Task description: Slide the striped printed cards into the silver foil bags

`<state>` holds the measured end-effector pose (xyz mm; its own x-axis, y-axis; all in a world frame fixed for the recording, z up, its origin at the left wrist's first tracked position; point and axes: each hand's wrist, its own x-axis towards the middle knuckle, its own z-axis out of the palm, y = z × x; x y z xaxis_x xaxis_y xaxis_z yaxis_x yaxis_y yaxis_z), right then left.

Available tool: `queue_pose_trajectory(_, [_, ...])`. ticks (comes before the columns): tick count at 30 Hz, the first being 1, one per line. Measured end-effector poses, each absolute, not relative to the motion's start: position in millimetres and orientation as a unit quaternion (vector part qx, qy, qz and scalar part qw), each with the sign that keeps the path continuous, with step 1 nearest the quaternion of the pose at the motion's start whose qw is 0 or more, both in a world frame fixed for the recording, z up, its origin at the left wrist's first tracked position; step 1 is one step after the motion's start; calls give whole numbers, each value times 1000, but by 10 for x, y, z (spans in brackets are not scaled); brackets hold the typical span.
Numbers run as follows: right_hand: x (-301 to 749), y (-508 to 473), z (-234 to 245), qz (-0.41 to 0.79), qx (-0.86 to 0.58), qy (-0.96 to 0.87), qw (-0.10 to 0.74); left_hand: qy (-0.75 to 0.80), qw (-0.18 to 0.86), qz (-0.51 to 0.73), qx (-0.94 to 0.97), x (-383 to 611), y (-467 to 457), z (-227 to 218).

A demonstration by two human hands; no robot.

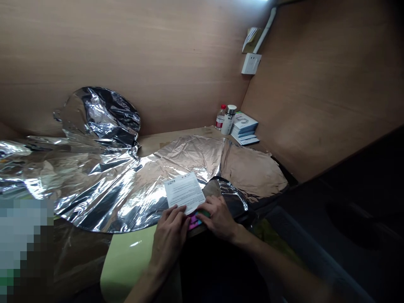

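My left hand and my right hand rest close together at the near edge of the wooden desk. Between them lies a small pink and green object, and both sets of fingers curl onto it. Just above it a white printed paper sheet lies on the foil, its lower edge under my fingertips. A large flat silver foil balloon is spread across the desk beneath the paper.
A light green sheet lies under the foil at the near edge. In the far corner stand a red-capped bottle, a metal flask and a stack of booklets. A wall socket sits above.
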<state>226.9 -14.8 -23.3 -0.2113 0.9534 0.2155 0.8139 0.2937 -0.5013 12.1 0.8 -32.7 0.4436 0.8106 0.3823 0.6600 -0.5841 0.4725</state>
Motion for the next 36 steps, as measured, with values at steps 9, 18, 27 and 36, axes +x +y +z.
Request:
queue_pose_trajectory(9, [2168, -518, -249, 31, -509, -833, 214, 451, 149, 238, 847, 120, -11, -202])
queue_pose_trajectory(18, [1877, -196, 73, 85, -481, -839, 242, 465, 188, 323, 803, -979, 361, 164])
queue_pose_trajectory(27, [908, 79, -74, 100, -337, -926, 138, 478, 149, 261, 825, -1461, 310, -329])
queue_pose_trajectory(36, [843, 160, 0, 110, -332, -931, 105, 489, 134, 267, 820, -1452, 268, -330])
